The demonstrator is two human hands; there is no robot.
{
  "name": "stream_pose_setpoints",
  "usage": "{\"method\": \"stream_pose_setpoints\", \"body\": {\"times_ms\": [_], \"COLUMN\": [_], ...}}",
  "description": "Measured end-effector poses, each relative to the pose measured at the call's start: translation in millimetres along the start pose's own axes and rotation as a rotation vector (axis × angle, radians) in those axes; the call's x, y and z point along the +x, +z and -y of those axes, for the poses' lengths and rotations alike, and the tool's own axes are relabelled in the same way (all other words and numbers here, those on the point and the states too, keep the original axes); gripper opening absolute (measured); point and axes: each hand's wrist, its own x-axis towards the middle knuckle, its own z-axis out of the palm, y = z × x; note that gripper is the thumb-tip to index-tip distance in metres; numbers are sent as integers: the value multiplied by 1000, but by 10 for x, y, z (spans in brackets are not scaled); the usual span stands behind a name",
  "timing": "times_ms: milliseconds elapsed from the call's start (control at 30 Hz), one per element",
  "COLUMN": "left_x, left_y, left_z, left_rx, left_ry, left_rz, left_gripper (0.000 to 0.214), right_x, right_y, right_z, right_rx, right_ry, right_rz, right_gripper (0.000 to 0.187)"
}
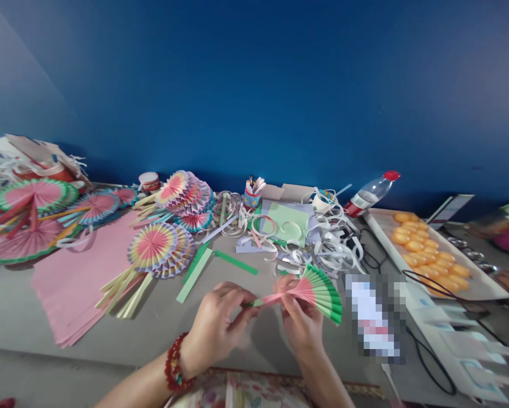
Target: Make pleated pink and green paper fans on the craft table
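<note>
A pleated paper fan (322,292), pink at its narrow part and green along the outer edge, is held over the front of the table. My right hand (303,320) grips it near the base of the pleats, thumb on top. With thumb and fingers pinched, my left hand (222,317) holds the green tip of the fan's narrow pink end. A red beaded bracelet circles the left wrist. Just beyond the left hand lie a pale green paper strip (195,276) and a darker green strip (236,262).
Finished round paper fans (154,249) and pink sheets (84,272) lie to the left. Curled white paper scraps (334,249) spread behind my hands. At right are a blurred-out phone-like object (373,317), a bottle (371,195), a tray of orange items (390,226) and cables. A blue wall rises behind.
</note>
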Motion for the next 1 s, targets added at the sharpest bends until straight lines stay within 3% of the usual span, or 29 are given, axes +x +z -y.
{"method": "stream_pose_setpoints", "body": {"times_ms": [100,467,700,833,900,1000], "left_x": [21,5,5,37,49,63], "left_y": [-5,15,59,-15,-84,-154], "left_z": [-7,-32,40,61,52,17], "left_rx": [-25,-117,-172,-234,-215,-103], "left_ry": [17,-42,-30,-117,-127,-18], "left_rz": [-8,29,-55,37,112,171], "left_gripper": [9,15,12,14,27,62], "right_x": [-8,7,8,-2,-21,-58], "right_y": [21,37,64,43,17,-9], "right_z": [23,64,36,-32,-76,-115], "right_rx": [97,236,173,96,57,6], "right_ry": [104,196,157,146,141,140], "right_rz": [-36,-179,-212,-213,-197,-156], "right_gripper": [8,17,24,24,22,17]}}
